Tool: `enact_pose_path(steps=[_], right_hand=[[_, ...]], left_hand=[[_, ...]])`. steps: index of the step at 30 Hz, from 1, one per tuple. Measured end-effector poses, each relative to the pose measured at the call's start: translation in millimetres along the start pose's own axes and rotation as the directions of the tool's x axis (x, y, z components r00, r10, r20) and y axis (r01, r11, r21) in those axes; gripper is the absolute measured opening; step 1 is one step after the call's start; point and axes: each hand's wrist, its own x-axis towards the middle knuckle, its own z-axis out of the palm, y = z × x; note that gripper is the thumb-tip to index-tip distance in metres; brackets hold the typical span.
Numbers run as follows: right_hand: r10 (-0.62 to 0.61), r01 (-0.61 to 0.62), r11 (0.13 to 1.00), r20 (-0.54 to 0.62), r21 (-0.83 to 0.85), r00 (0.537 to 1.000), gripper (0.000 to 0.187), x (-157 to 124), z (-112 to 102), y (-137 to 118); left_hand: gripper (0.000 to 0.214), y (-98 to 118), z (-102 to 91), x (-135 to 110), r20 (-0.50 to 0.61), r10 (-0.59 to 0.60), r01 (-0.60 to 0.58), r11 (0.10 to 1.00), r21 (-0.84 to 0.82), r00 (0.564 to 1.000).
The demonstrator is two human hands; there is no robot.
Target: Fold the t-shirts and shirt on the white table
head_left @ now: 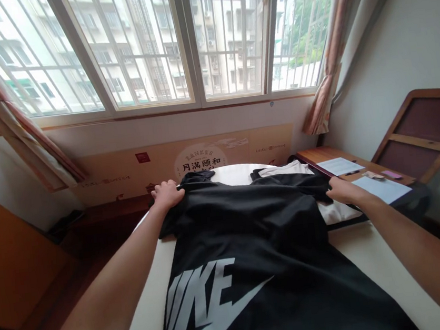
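A black T-shirt (pixel 250 220) with large white lettering and a swoosh lies spread over a white table (pixel 374 264). My left hand (pixel 168 195) is closed on the shirt near its far left sleeve. At the far right sleeve, my right hand (pixel 344 192) pinches the black cloth. Both arms reach forward on either side of the shirt. Beneath and beyond the right sleeve sits folded white and black clothing (pixel 339 213), partly covered by the shirt.
To the right stands a wooden desk (pixel 310 158) with papers (pixel 381 189) on it. A wooden-framed panel (pixel 419 137) leans by the right wall. Behind the table, a printed cardboard sheet (pixel 121 168) stands under the window. Curtains (pixel 20 124) hang at both sides.
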Motion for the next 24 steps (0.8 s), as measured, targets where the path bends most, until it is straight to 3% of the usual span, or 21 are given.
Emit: enact_pose_path(steps=[3,7,9,12,15,18,21,24], right_hand=[[-0.046,0.043,0.994,-0.023,-0.105,0.999,0.049,2.1,-4.5,-25.4],[-0.272,0.272,0.962,-0.015,-0.020,0.962,0.050,18.1,-8.0,-90.4],[-0.359,0.358,0.933,0.042,0.041,0.932,0.047,28.6,-0.4,-122.5],[-0.377,0.373,0.926,0.092,0.057,0.922,0.046,42.0,19.4,-157.0],[-0.351,0.349,0.936,0.129,0.039,0.927,0.035,52.3,34.2,-172.8],[-0.354,0.352,0.935,0.113,0.035,0.928,0.017,64.2,33.8,-177.2],[-0.315,0.314,0.949,0.015,0.040,0.949,0.025,76.8,28.4,-178.2],[-0.217,0.219,0.975,-0.043,0.031,0.975,0.030,81.6,36.6,-178.0]], left_hand=[[0.042,3.3,8.8,2.8,0.113,-0.029,0.025,0.999,0.036,0.993],[0.048,8.6,8.2,9.4,0.135,-0.038,0.032,0.998,0.048,0.990],[0.047,9.9,5.5,12.5,0.145,0.019,-0.025,0.999,0.037,0.989],[0.033,6.7,2.1,14.8,0.140,0.147,-0.148,0.989,0.000,0.979],[0.026,-4.3,-0.6,16.2,0.100,0.206,-0.205,0.979,-0.021,0.973],[0.023,-18.3,-2.6,20.7,0.075,0.204,-0.204,0.979,-0.014,0.976],[0.027,-24.4,-1.7,27.8,0.012,0.151,-0.151,0.988,0.017,0.988],[0.034,-13.9,5.7,28.7,-0.096,0.073,-0.068,0.996,0.059,0.993]])
